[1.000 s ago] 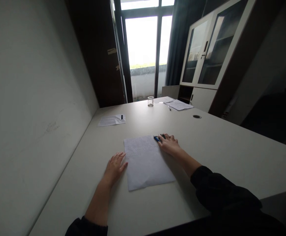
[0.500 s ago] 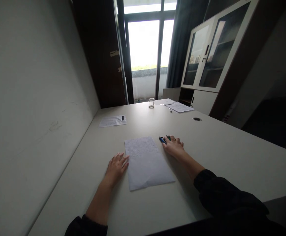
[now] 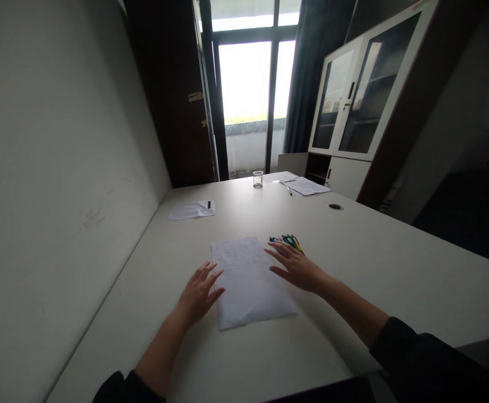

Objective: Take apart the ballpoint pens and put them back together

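Observation:
A sheet of white paper lies on the white table between my hands, with rows of handwriting on its upper part. My left hand is at the sheet's left edge, fingers spread and thumb over the paper; it holds nothing. On the other side, my right hand hovers by the sheet's right edge with its fingers stretched out and apart, empty. Just beyond its fingers, several pens in blue, green, yellow and other colours lie side by side, partly hidden by that hand.
Another paper with a small black strip lies at the far left. A glass cup stands near the table's far edge. To its right are stacked papers and a single pen. A round cable hole is at the right.
My right hand has come off the pens and shifted back toward me and the sheet, uncovering more of them. My left hand's thumb has spread out over the paper's edge.

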Demonstrator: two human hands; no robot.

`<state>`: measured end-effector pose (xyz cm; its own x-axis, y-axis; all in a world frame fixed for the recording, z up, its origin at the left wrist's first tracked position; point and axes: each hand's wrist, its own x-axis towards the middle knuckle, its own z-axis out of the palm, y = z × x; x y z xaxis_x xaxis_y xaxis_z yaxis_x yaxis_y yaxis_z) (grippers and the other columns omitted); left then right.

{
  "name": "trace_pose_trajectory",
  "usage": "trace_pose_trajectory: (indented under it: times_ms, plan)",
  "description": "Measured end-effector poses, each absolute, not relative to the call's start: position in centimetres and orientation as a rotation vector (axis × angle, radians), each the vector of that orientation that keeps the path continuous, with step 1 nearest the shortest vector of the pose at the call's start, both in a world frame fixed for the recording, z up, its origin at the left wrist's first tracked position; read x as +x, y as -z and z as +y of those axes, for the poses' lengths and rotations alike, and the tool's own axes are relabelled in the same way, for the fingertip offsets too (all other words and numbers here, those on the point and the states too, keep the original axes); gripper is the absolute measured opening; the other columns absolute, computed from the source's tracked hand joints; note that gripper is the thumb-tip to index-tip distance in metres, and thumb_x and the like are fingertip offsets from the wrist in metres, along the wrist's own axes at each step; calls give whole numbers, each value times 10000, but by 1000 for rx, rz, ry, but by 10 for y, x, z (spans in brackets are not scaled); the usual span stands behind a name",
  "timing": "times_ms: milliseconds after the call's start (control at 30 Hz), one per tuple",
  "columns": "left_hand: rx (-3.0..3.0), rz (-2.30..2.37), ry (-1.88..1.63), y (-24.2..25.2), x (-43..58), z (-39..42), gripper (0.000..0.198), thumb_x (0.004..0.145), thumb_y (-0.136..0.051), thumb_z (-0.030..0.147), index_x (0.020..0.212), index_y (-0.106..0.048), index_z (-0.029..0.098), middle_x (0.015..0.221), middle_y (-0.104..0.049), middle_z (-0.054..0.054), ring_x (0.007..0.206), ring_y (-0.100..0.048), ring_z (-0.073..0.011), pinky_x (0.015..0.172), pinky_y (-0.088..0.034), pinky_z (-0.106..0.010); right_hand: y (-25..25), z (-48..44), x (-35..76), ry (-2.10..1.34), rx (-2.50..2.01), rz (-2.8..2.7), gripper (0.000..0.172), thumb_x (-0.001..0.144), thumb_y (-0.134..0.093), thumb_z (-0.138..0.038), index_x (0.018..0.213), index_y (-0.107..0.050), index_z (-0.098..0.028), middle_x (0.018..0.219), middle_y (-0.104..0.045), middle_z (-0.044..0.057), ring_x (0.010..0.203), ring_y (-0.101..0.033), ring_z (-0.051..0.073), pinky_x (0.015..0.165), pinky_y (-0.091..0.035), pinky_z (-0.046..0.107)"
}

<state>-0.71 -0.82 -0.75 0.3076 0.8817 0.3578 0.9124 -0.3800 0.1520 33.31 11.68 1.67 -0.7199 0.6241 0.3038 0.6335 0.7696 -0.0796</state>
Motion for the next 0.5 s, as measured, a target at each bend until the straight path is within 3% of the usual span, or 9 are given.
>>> trace_pose_trajectory:
  times_ms: [300,500]
  plan:
    - [-2692,-1425,371,-8,41,-22,760,920,-399,626,1518,-211,197,1553,-312,-130,1456,-215,-295,1153,-305,-510,-29,62,320,-345,-644,-2808,735,914,-495,-597,1525,-255,-268,1573,-270,88,1440,-254,278,1163,-284,476]
    - [-2687,-1508,296,5,50,-21,751,932,-345,635,1529,-180,210,1580,-239,-121,1468,-161,-296,1164,-267,-519,-21,60,307,-413,-614,-2817,795,881,-516,-635,1530,-241,-267,1583,-234,94,1453,-206,294,1180,-225,495]
